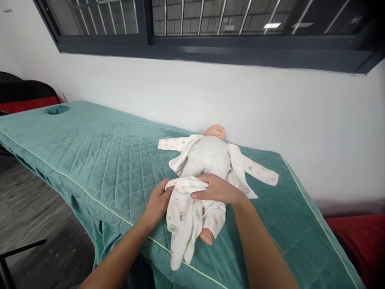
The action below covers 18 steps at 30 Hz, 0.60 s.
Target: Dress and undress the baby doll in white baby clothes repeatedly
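A baby doll [207, 154] lies on its back on the green quilted bed, its head toward the wall. A white patterned baby top [242, 166] is spread open around its pale cloth body, sleeves stretched to both sides. Over the doll's lower body, my left hand [158, 204] grips the left edge of white printed baby pants [183, 216]. My right hand [219, 188] holds their gathered waist edge from the right, fingers closed on the cloth. Two pant legs hang toward the bed's front edge. Beside them, a bare doll foot [206, 237] sticks out of a printed leg opening; the other foot is hidden.
The green bed cover [114, 160] has a face hole [57, 109] at its far left end. Behind the bed stands a white wall [285, 108] below a dark-framed barred window [210, 46]. Red and black seats [27, 100] and a red item [357, 237] flank the bed.
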### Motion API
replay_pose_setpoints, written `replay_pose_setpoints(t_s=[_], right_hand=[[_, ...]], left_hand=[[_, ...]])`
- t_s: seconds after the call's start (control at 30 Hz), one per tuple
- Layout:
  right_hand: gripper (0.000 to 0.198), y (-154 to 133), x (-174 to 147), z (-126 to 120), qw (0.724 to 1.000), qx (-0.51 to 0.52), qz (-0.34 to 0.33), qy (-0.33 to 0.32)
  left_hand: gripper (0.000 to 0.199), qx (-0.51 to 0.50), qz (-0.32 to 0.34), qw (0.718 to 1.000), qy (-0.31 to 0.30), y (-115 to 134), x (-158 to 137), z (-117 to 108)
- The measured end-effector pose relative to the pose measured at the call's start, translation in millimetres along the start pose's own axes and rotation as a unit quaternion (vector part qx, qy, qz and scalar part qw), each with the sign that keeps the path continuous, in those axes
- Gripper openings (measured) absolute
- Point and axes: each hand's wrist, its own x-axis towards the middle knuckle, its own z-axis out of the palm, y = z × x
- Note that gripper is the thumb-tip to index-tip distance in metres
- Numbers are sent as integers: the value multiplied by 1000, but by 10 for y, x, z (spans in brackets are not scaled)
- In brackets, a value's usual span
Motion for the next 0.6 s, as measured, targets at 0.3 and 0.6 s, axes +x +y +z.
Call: replay_pose_setpoints(t_s=[0.3, 0.6], right_hand=[[52, 77, 1, -42, 997, 71, -2, 8], [62, 104, -10, -21, 993, 108, 21, 48]], left_hand=[[34, -22, 87, 994, 64, -26, 162, 227], [38, 174, 224, 958, 45, -34, 771, 241]])
